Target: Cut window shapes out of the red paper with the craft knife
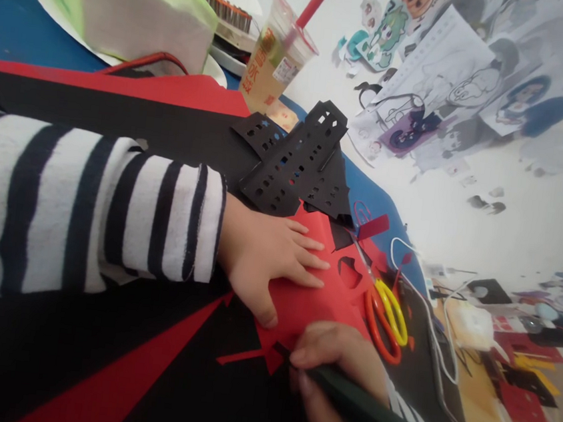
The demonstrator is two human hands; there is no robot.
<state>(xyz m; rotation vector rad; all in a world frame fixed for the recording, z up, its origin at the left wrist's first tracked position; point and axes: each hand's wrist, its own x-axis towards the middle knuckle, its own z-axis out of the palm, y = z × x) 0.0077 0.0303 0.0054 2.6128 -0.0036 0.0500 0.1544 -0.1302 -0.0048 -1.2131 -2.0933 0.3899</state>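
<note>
Red paper (312, 303), holed, apparently jagged-edged

The head camera looks forward and down, close, onto red paper (310, 299).

The left hand (269, 257) lay on the paper (306, 307), the right hand (340, 371) and pen (357, 400) at its near edge; scissors (380, 290) lay to the paper's right, the cutout (278, 174) just beyond it, and farther back the cup (271, 69) stood right of the bag (145, 22)
</note>
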